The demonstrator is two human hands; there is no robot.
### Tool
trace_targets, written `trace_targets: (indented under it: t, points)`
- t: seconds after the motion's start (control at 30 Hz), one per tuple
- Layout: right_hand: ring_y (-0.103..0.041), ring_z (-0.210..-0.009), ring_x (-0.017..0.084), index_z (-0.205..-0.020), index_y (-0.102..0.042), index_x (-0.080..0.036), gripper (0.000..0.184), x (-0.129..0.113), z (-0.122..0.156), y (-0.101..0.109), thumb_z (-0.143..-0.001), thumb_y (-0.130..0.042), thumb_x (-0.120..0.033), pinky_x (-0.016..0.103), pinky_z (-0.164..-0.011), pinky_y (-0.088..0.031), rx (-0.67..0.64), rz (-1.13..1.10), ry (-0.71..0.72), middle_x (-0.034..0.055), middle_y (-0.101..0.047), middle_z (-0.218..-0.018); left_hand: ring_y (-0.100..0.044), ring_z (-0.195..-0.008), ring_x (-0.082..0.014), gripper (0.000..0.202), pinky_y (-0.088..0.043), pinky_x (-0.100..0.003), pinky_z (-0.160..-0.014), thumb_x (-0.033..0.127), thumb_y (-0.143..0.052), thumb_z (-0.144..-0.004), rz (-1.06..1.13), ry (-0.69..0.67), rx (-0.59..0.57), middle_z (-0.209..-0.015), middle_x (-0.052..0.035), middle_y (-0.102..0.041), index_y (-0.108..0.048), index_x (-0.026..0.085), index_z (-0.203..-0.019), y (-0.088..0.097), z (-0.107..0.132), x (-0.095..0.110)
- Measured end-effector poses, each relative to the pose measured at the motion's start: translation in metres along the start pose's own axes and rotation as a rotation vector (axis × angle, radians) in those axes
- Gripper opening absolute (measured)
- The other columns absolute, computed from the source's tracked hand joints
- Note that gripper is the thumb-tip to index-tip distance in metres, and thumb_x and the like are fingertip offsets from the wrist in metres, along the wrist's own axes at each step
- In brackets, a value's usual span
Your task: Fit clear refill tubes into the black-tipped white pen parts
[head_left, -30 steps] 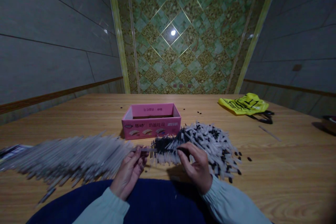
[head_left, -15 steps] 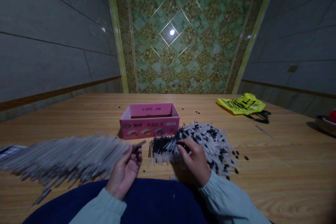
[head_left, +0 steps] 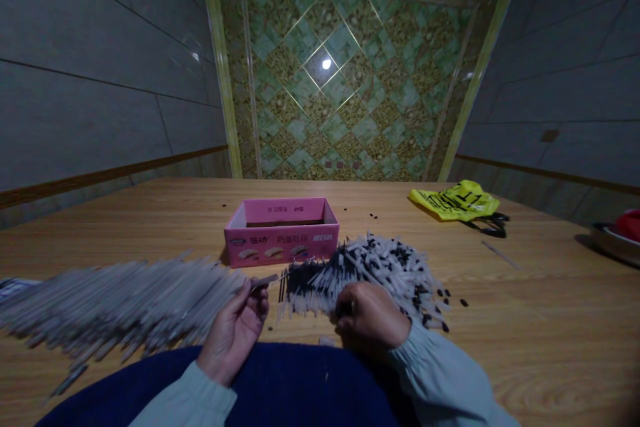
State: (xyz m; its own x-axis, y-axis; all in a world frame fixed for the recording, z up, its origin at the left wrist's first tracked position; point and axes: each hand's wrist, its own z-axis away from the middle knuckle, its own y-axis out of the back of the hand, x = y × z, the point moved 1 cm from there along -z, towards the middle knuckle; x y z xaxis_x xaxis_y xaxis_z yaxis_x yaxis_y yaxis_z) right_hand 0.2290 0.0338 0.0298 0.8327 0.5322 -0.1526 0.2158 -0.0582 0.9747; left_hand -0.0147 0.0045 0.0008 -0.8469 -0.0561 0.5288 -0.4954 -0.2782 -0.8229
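Observation:
My left hand pinches one thin grey pen tube by its end, with the tube pointing right toward the pink box. A large heap of grey pen tubes lies to its left on the wooden table. My right hand is curled, knuckles up, at the near edge of a pile of white refills with black tips. Whatever its fingers hold is hidden from me.
An open pink cardboard box stands behind the piles. A yellow plastic bag lies at the back right on something black. A dish with a red thing sits at the right edge. Small black caps are scattered around.
My hands have drawn apart. The left one pulled the grey tube back to the left, and the right one dropped down and curled at the near edge of the refill pile.

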Motion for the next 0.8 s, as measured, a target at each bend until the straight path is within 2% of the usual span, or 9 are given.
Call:
trace_targets:
  t: [0.27,0.4,0.5,0.67,0.8]
  points:
    - [-0.065,-0.07,0.019,-0.076,-0.074,-0.024,0.019,-0.007,0.001,-0.002,-0.068,-0.057,-0.022,0.023,-0.055,-0.035,0.003,0.083,-0.018,0.0049,-0.073,-0.077,-0.064,-0.057,-0.0112,0.021,-0.055,-0.019,-0.051,0.004,-0.044,-0.084,0.007,0.004,-0.01,-0.069,-0.0076,-0.067,-0.064,0.009,-0.078,0.005,-0.002,-0.001]
    - [-0.064,-0.073,0.02,-0.076,-0.072,-0.023,0.015,-0.003,0.0,-0.003,-0.07,-0.058,-0.027,0.023,-0.057,-0.035,0.0,0.087,-0.05,0.0049,-0.072,-0.078,-0.065,-0.057,-0.0112,0.021,-0.055,-0.019,-0.051,0.003,-0.044,-0.085,0.001,0.006,-0.019,-0.069,-0.0077,-0.067,-0.063,0.009,-0.08,0.006,-0.002,-0.001]
    - [-0.062,-0.078,0.018,-0.081,-0.069,-0.022,0.016,0.003,-0.003,-0.002,-0.076,-0.056,-0.029,0.023,-0.06,-0.035,0.094,0.078,-0.156,0.0043,-0.069,-0.084,-0.065,-0.057,-0.0113,0.021,-0.055,-0.02,-0.051,0.003,-0.043,-0.085,-0.003,0.008,-0.017,-0.069,-0.0079,-0.067,-0.063,0.008,-0.08,0.005,-0.001,-0.001]
    - [-0.057,-0.088,0.018,-0.09,-0.065,-0.022,0.017,0.02,-0.006,0.002,-0.081,-0.051,-0.018,0.024,-0.066,-0.035,0.294,0.13,-0.335,0.0047,-0.062,-0.093,-0.064,-0.056,-0.0109,0.021,-0.055,-0.019,-0.049,0.003,-0.044,-0.084,-0.02,0.003,-0.01,-0.069,-0.0078,-0.067,-0.063,0.008,-0.079,0.002,0.0,0.0]
    - [-0.054,-0.094,0.02,-0.094,-0.064,-0.021,0.019,0.037,-0.006,0.002,-0.081,-0.05,-0.015,0.025,-0.067,-0.034,0.308,0.159,-0.42,0.0067,-0.06,-0.094,-0.064,-0.057,-0.0111,0.02,-0.055,-0.019,-0.049,0.002,-0.045,-0.083,-0.019,0.002,-0.017,-0.07,-0.0073,-0.067,-0.064,0.009,-0.078,0.001,0.001,0.0]
